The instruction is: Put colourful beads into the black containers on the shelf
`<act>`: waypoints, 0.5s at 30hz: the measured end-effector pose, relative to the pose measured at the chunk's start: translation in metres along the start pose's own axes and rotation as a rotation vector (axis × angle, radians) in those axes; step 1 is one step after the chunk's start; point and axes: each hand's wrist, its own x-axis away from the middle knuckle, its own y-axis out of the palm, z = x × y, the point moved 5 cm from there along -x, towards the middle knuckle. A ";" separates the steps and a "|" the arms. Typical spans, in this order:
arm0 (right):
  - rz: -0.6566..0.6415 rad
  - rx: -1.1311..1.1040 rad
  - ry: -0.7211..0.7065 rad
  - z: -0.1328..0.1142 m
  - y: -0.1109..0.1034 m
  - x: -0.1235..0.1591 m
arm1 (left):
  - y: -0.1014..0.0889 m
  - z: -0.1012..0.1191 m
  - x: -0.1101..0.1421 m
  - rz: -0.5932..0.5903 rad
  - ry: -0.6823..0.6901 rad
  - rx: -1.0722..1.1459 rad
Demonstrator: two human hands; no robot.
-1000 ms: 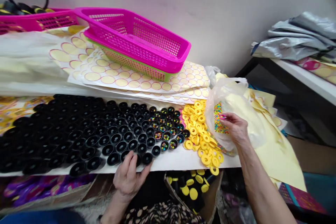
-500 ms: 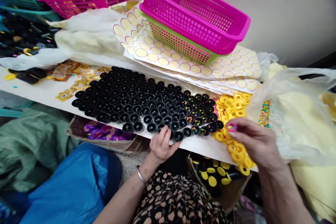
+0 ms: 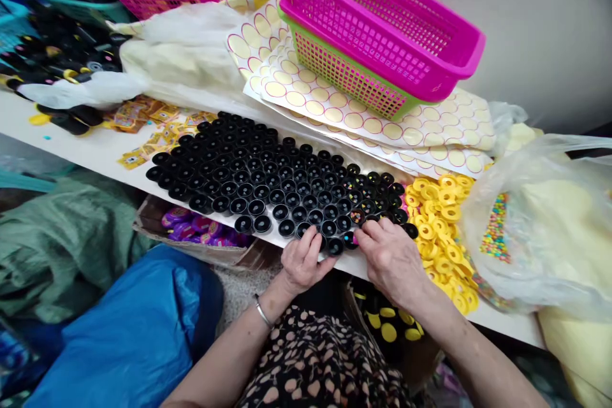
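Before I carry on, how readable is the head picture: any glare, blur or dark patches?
Head view: the black cups merge darkly toward the left, insides hard to read; head view: pale sheen veils the clear bag, though colored beads show; head view: no strong blur on the left hand or right hand; head view: the upper right corner falls dark.

Silver bracelet (image 3: 261, 311), black beige-spotted garment (image 3: 310, 360)
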 end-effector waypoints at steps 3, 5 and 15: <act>0.028 0.039 -0.002 -0.001 -0.004 -0.004 | 0.000 0.000 -0.001 0.001 -0.011 0.002; 0.063 -0.021 0.021 0.003 -0.008 -0.003 | 0.000 0.000 -0.001 -0.001 -0.016 -0.001; 0.712 -0.643 0.747 0.157 -0.012 0.101 | 0.002 -0.003 0.000 0.014 0.018 -0.038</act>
